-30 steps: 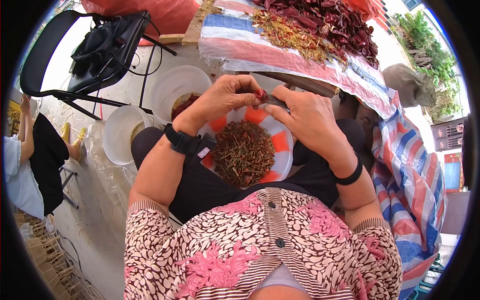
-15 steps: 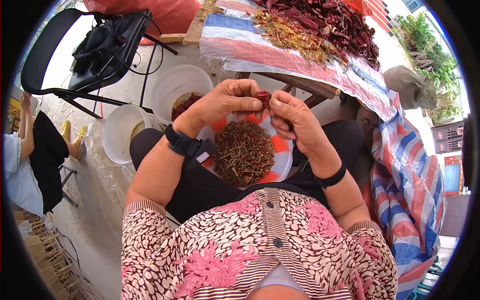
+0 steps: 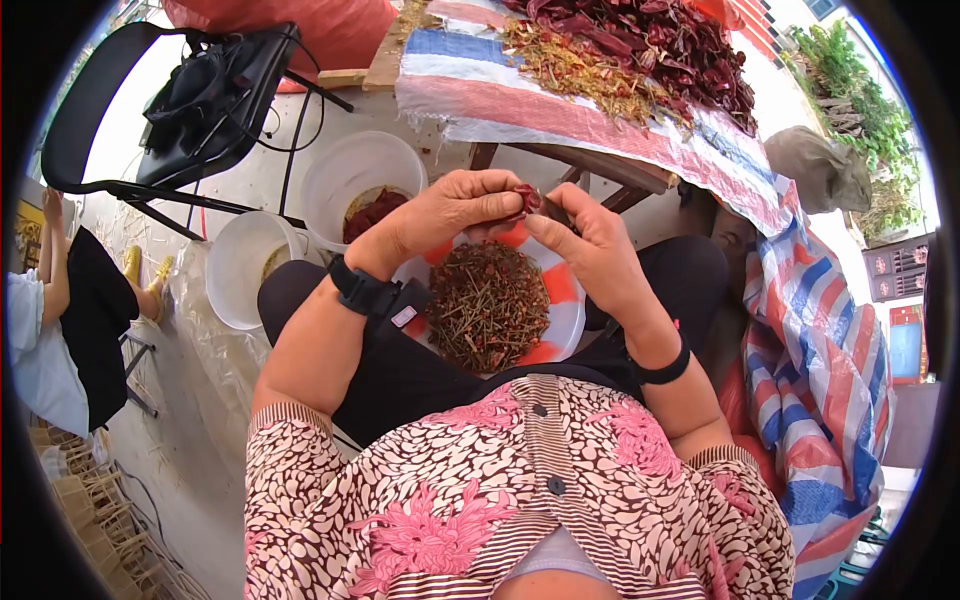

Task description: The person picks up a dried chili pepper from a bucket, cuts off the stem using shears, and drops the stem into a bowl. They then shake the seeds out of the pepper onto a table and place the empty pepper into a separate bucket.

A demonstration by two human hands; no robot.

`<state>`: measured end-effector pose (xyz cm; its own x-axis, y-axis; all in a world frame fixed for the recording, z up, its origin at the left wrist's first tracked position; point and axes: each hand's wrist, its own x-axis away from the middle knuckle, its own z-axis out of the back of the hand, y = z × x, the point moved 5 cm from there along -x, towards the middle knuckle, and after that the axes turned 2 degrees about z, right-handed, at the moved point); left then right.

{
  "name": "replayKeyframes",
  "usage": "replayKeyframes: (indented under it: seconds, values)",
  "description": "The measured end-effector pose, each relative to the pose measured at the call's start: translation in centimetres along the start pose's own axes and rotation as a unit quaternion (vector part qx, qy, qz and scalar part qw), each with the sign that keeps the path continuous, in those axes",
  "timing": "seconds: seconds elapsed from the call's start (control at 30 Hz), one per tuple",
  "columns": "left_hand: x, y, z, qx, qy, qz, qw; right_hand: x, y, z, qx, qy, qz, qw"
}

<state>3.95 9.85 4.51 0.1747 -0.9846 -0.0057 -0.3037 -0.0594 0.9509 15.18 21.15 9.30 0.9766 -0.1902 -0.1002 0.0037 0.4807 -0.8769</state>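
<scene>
A dried red chili pepper (image 3: pixel 528 200) is pinched between the thumb and fingers of my left hand (image 3: pixel 468 207). My right hand (image 3: pixel 592 245) is closed close beside it, its thumb tip at the pepper's right side. A small dark thing (image 3: pixel 556 213) shows between the right thumb and forefinger; I cannot make out its kind. Below both hands, a white and orange-red basin (image 3: pixel 567 318) rests at my lap. In it lies a heap of chili stems and bits (image 3: pixel 485 305).
Dried chilies (image 3: pixel 640 45) and yellowish scraps (image 3: pixel 580 75) lie on a striped sheet (image 3: pixel 480 95) over a table ahead. Two white buckets (image 3: pixel 325 165) (image 3: pixel 232 285) stand at left, near a black chair (image 3: pixel 200 150) with a bag. Another person (image 3: pixel 50 330) is at far left.
My right hand has shifted slightly and its fingers have loosened and lifted, baring the small dark thing. The pepper has turned a little in my left hand and sits slightly lower.
</scene>
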Motion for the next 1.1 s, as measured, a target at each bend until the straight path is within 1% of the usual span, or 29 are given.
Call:
replayKeyframes:
  seconds: [0.03,0.13,0.2,0.23,0.33,0.4,0.5,0.6,0.73,0.8,0.83,0.87,0.9,0.93,1.03,1.1]
  values:
    - [0.1,0.1,-0.1,-0.01,0.01,-0.008,1.0,0.3,-0.7,0.4,0.066,0.002,-0.016,0.998]
    - [0.4,0.6,-0.4,-0.034,0.037,-0.018,0.999,0.9,-1.8,0.9,0.18,0.021,-0.057,0.982]
    - [0.5,0.5,-0.6,-0.039,0.052,-0.011,0.998,0.9,-1.2,0.8,0.125,0.033,-0.031,0.991]
    - [0.5,0.3,-0.7,-0.025,0.04,-0.012,0.999,1.0,-0.9,0.7,0.097,0.04,-0.018,0.994]
    - [0.5,-0.1,-1.0,0.013,0.004,-0.01,1.0,0.7,-0.5,0.2,0.013,0.006,-0.008,1.0]
    - [0.6,-0.1,-1.4,0.034,-0.019,0.0,0.999,0.6,-0.4,-0.1,0.036,-0.009,0.004,0.999]
    - [0.8,0.1,-1.8,0.009,0.017,0.007,1.0,0.5,-1.1,0.0,0.11,-0.032,0.017,0.993]
    - [1.1,-0.1,-2.0,-0.002,-0.033,0.024,0.999,0.6,-2.4,-0.1,0.198,-0.045,0.028,0.979]
    - [1.2,-0.4,-2.2,-0.03,-0.043,0.031,0.998,0.7,-2.3,-0.6,0.274,-0.058,0.053,0.959]
    - [1.5,0.0,-2.5,-0.03,-0.066,0.045,0.996,0.8,-1.1,-1.2,0.11,-0.078,0.057,0.989]
    - [1.4,-0.4,-2.5,-0.003,-0.091,0.04,0.995,0.9,-0.9,-1.4,0.027,-0.087,0.058,0.994]
    - [1.3,-1.2,-2.3,0.024,-0.115,0.035,0.992,1.0,-0.4,-1.5,-0.063,-0.125,-0.002,0.99]
    - [1.3,-1.3,-2.5,0.052,-0.14,0.031,0.988,1.3,-0.2,-1.7,-0.152,-0.16,-0.062,0.973]
    - [1.5,-1.5,-2.6,0.071,-0.147,0.044,0.986,1.7,0.1,-2.0,-0.24,-0.193,-0.122,0.944]
    - [2.1,-1.2,-3.1,0.118,-0.16,0.073,0.977,2.6,0.6,-2.8,-0.405,-0.224,-0.161,0.871]
    - [2.3,-1.0,-3.3,0.136,-0.156,0.081,0.975,2.8,0.9,-3.4,-0.444,-0.225,-0.155,0.853]
